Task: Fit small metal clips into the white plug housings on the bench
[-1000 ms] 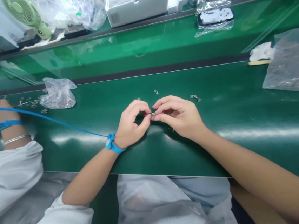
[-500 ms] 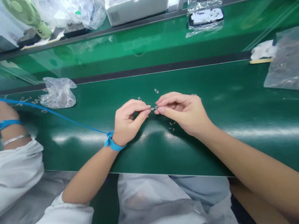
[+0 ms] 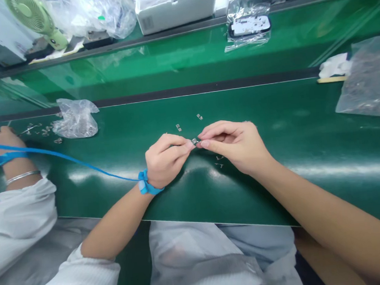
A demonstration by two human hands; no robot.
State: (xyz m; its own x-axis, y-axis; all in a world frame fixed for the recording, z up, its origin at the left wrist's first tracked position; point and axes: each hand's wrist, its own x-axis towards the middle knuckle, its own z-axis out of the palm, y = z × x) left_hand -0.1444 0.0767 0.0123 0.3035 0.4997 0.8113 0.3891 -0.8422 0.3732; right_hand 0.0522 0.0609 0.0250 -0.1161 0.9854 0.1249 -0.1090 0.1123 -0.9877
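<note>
Between my two hands, just above the green table (image 3: 122, 135), is a small metal part (image 3: 195, 141). My left hand (image 3: 167, 159), with a blue strap at its wrist, pinches the part's left side between thumb and fingertips. From the right, my right hand (image 3: 235, 143) has thumb and forefinger closed on the other side. Two similar small metal pieces lie behind my hands, one piece (image 3: 178, 128) at the left and another piece (image 3: 199, 117) at the right. Thin metal bits (image 3: 219, 164) lie in front of my right hand.
At the left, another person's hand (image 3: 0, 140) is near scattered small parts and a clear plastic bag (image 3: 76, 118). A large bag (image 3: 372, 80) lies at the right. The shelf behind holds a white box (image 3: 177, 11), a green fan (image 3: 31, 14) and a wrapped panel (image 3: 250, 25).
My left hand has turned and its fingers have curled in more. The metal part is tilted to show a broader face. The wrapped panel appears further left, and the blue cord sags lower.
</note>
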